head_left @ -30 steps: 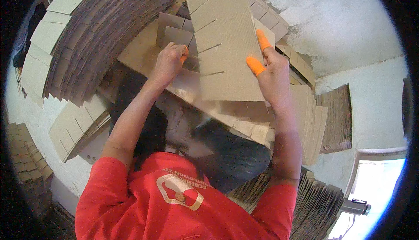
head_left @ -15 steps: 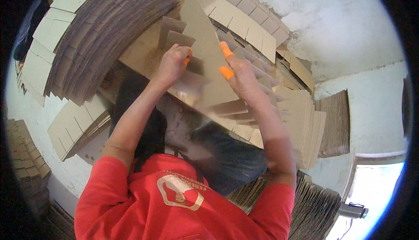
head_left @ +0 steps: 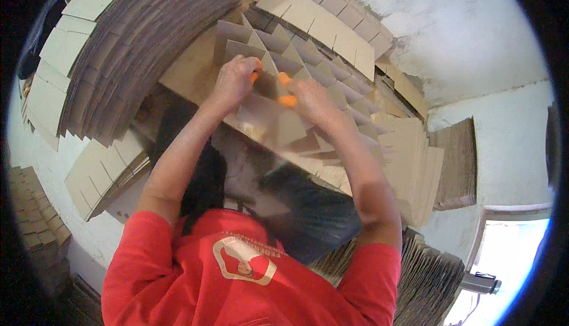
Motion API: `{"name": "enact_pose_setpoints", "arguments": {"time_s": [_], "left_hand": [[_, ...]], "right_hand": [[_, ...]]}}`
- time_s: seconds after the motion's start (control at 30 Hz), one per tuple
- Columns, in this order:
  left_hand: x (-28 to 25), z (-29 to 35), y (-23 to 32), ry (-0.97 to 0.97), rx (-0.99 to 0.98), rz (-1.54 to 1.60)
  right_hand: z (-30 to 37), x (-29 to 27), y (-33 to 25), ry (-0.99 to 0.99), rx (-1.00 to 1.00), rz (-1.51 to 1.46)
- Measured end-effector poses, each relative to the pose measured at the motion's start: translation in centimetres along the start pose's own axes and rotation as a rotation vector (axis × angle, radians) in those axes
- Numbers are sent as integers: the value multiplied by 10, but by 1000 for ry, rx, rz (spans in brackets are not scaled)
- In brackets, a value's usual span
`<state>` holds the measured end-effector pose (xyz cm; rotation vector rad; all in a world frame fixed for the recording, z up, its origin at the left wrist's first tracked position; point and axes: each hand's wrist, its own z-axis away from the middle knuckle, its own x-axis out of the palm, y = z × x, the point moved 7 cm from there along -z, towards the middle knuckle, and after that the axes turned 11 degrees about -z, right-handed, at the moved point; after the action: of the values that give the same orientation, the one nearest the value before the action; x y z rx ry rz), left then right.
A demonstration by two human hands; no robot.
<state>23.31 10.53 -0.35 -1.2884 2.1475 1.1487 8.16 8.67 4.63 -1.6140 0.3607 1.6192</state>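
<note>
A cardboard divider grid [head_left: 323, 72] of crossed upright strips stands on a board in front of me, its cells facing up. My left hand [head_left: 236, 80] is closed at the grid's left part, its fingertips curled against a cardboard strip; orange covers show on its fingers. To its right, my right hand [head_left: 311, 102] is bent over the grid, thumb and forefinger in orange finger covers [head_left: 287, 100] closing on a strip's upper edge. The exact contact of both hands is partly hidden. A loose-looking flap [head_left: 269, 119] of the grid tilts toward me below the hands.
Tall stacks of cardboard strips [head_left: 148, 36] curve along the left. Slotted sheets [head_left: 320, 27] lie behind the grid, and a pile of sheets [head_left: 409, 169] stands at its right. More slotted pieces [head_left: 109, 169] lie at lower left. The wooden board's edge [head_left: 189, 80] is near my knees.
The broad strip that stood slanted between my hands has gone down among the others, and the crossed cells now show. My right hand has moved left and closed; my left hand has barely shifted.
</note>
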Motion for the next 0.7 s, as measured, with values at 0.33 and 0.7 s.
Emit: {"name": "enact_pose_setpoints", "arguments": {"time_s": [0.33, 0.7], "left_hand": [[-49, 40, 57, 58, 261, -143], [34, -22, 76, -337, 528, -358]], "right_hand": [[20, 14, -20, -94, -95, 80], [50, -57, 210, 380, 460, 135]]}}
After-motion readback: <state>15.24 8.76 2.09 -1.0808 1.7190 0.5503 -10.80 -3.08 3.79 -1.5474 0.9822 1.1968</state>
